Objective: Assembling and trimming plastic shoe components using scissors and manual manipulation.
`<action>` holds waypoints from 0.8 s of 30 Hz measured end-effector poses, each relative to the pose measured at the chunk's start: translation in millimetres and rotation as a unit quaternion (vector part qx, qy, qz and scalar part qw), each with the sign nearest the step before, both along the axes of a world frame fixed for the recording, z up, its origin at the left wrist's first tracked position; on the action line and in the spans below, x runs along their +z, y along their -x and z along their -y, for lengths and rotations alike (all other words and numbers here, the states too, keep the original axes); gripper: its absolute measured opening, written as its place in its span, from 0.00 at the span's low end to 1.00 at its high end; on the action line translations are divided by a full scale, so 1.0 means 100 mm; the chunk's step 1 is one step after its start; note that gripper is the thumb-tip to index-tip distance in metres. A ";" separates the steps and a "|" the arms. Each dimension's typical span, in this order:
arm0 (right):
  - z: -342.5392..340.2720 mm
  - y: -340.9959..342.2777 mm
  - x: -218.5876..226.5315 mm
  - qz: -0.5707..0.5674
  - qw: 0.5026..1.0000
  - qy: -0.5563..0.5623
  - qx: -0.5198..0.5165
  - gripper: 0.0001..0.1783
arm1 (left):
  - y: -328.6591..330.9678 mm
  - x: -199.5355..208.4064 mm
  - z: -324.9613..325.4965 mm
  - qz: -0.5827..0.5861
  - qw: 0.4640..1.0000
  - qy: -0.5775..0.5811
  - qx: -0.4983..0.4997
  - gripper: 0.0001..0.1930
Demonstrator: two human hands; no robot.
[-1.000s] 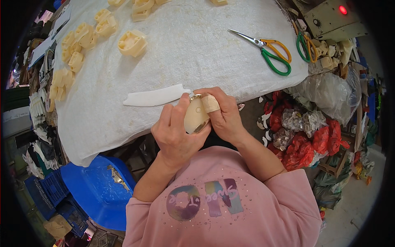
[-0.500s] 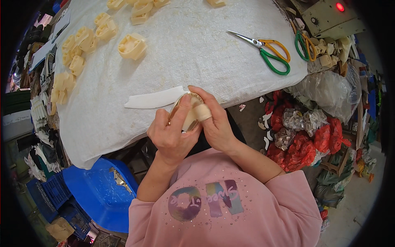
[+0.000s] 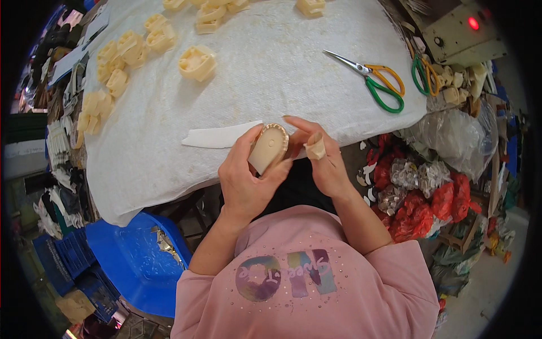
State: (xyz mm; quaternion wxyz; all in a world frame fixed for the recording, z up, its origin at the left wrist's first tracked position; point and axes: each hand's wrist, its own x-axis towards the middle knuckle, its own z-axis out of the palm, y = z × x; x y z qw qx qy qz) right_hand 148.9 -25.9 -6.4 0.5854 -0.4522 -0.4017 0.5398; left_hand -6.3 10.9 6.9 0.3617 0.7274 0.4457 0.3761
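Observation:
My left hand [image 3: 244,175] is closed around a beige heel-shaped piece [image 3: 270,148], its flat face turned up. A gathered, gold-toned edge runs round the rounded end, and a small circle marks the face. Just right of it is my right hand [image 3: 327,169], fingers apart, with a beige finger cover [image 3: 315,147] on one digit; its fingertips near the piece are partly hidden and blurred. Behind my left hand a curved white strip [image 3: 220,135] lies on the white-covered table [image 3: 254,73]. Farther right rest scissors [image 3: 370,76] with one green and one yellow handle.
Several cream molded pieces [image 3: 197,62] sit at the table's far left. At the right edge are a second pair of scissors [image 3: 420,73] and a machine box [image 3: 466,34] with a red light. Below are red plastic bags [image 3: 415,209] and, at left, a blue plastic tub [image 3: 132,271] with gold scraps.
My right hand has come off the piece and moved right, its fingers spreading. The piece in my left hand has turned so its flat beige face shows. The whole view has shifted slightly.

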 end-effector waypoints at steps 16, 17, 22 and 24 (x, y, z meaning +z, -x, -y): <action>0.02 0.10 0.10 0.179 0.982 -0.051 -0.003 0.11 | -0.07 0.03 0.15 0.517 0.704 0.481 -0.068 0.30; 0.01 0.09 0.18 0.051 0.997 0.051 0.038 0.10 | -0.07 0.03 0.16 0.477 0.747 0.452 -0.096 0.30; 0.00 0.11 0.20 -0.081 0.992 0.100 -0.002 0.14 | -0.05 0.05 0.13 0.404 0.788 0.438 -0.155 0.32; -0.04 0.06 0.15 -0.104 0.990 0.100 -0.007 0.14 | 0.05 0.05 0.09 0.306 0.839 0.415 -0.175 0.30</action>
